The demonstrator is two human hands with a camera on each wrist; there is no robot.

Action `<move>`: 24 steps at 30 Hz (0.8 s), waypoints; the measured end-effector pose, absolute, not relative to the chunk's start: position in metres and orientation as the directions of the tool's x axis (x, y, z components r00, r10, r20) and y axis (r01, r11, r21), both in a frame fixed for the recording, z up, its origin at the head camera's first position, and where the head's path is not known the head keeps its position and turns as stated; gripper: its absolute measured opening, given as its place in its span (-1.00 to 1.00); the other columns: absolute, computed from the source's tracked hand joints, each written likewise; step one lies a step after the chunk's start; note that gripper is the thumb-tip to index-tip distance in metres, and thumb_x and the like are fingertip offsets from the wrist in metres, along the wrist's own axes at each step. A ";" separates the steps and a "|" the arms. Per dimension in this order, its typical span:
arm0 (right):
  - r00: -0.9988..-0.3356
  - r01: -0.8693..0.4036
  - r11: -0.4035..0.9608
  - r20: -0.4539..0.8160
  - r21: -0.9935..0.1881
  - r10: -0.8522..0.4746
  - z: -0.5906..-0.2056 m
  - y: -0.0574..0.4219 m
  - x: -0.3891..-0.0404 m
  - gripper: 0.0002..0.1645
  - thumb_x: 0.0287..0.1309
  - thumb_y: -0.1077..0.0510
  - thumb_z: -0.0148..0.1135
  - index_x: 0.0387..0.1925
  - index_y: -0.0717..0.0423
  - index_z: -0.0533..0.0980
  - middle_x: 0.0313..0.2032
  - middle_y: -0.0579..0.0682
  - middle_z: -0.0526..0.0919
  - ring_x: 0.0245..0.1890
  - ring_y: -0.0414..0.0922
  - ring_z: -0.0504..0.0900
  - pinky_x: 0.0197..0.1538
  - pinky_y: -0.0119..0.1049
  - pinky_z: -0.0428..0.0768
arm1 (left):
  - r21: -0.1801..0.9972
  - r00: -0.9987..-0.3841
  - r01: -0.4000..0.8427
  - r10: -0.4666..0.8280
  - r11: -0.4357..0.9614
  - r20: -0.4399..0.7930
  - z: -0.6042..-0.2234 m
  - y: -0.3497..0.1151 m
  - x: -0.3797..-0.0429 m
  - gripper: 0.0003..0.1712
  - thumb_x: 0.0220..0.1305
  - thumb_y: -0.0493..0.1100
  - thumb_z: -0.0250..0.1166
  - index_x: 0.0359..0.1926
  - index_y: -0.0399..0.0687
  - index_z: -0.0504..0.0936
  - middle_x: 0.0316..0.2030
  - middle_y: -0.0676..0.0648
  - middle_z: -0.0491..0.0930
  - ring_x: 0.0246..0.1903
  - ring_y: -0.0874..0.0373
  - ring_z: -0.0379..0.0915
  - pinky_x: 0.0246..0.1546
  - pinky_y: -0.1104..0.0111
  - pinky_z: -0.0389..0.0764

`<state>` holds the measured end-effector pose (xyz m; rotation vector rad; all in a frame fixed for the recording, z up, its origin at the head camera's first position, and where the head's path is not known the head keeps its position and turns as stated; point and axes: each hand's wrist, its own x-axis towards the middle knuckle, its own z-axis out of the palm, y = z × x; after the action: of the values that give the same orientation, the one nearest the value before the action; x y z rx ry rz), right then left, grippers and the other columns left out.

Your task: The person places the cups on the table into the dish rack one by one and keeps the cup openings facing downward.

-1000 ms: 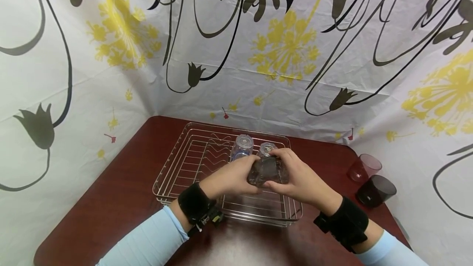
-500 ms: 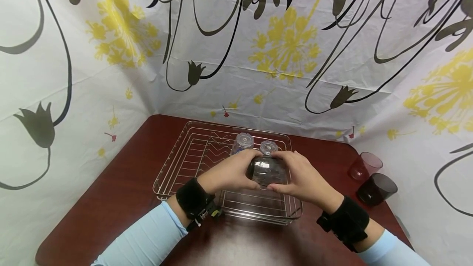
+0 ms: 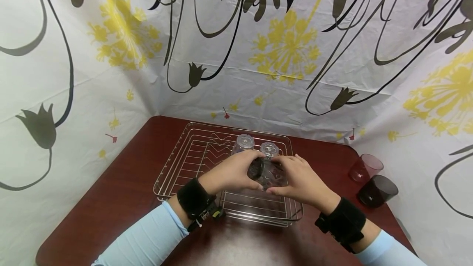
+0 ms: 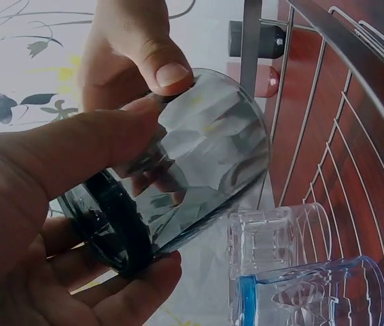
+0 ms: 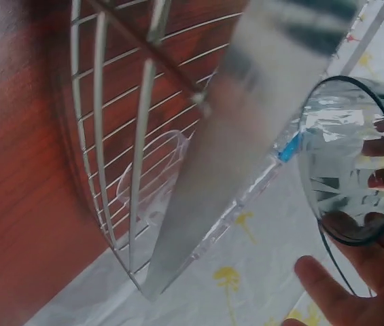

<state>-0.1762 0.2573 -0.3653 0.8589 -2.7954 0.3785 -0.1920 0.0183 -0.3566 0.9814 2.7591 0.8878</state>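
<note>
A grey, faceted glass tumbler (image 3: pixel 272 174) lies on its side between both hands, above the dish rack (image 3: pixel 255 217). My left hand (image 3: pixel 233 171) grips it round the thick dark base, thumb on one side and fingers on the other in the left wrist view. At the opposite end my right hand (image 3: pixel 304 178) holds the tumbler near its rim, with the thumb (image 4: pixel 172 75) on the glass. The open mouth of the tumbler (image 5: pixel 348 163) shows in the right wrist view. Behind the hands, two clear glasses (image 3: pixel 244 141) (image 3: pixel 269 148) stand upside down in the rack.
At the table's right side are a pink glass (image 3: pixel 366 167) and a dark grey glass (image 3: pixel 377 191). Wavy wire dividers (image 3: pixel 215 151) run through the rack's middle. A patterned white sheet (image 3: pixel 221 102) hangs behind the dark red table (image 3: pixel 122 192).
The tumbler has turned between the hands; its dark base now points left and its rim right. Both hands stay nearly in place over the rack.
</note>
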 end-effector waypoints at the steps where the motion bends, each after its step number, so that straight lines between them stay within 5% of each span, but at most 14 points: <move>1: -0.818 -0.567 0.803 0.248 -0.186 -0.519 -0.366 0.257 -0.176 0.03 -0.17 -0.43 0.51 0.27 0.00 0.45 0.16 -0.02 0.60 0.25 0.08 0.50 0.41 0.30 0.17 | 0.544 -0.790 0.557 0.602 0.627 0.115 -0.357 0.019 -0.192 -0.03 0.01 0.09 0.59 0.42 0.07 0.35 0.32 0.02 0.44 0.26 0.13 0.41 0.23 0.19 0.49; 14: -0.834 -0.535 0.841 0.206 -0.074 -0.512 -0.371 0.255 -0.180 0.03 -0.39 -0.62 0.44 -0.02 -0.01 0.47 -0.26 -0.16 0.58 -0.01 0.02 0.58 0.24 0.21 0.36 | 0.462 -0.780 0.592 0.613 0.661 0.124 -0.354 0.034 -0.192 0.01 -0.07 0.18 0.60 0.40 0.11 0.39 0.30 0.06 0.48 0.28 0.16 0.41 0.27 0.22 0.46; 24: -0.838 -0.533 0.842 0.192 -0.086 -0.511 -0.376 0.257 -0.179 0.23 -0.42 -0.49 0.57 0.23 0.15 0.42 0.09 0.13 0.63 0.17 0.16 0.55 0.32 0.27 0.32 | 0.434 -0.773 0.605 0.623 0.668 0.118 -0.350 0.041 -0.194 -0.07 0.00 0.18 0.57 0.38 0.08 0.43 0.26 0.05 0.53 0.23 0.19 0.44 0.24 0.29 0.47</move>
<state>-0.1789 0.2572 -0.3762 0.8152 -2.8584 0.2035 -0.1940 0.0413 -0.3499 1.0427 2.8321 0.7140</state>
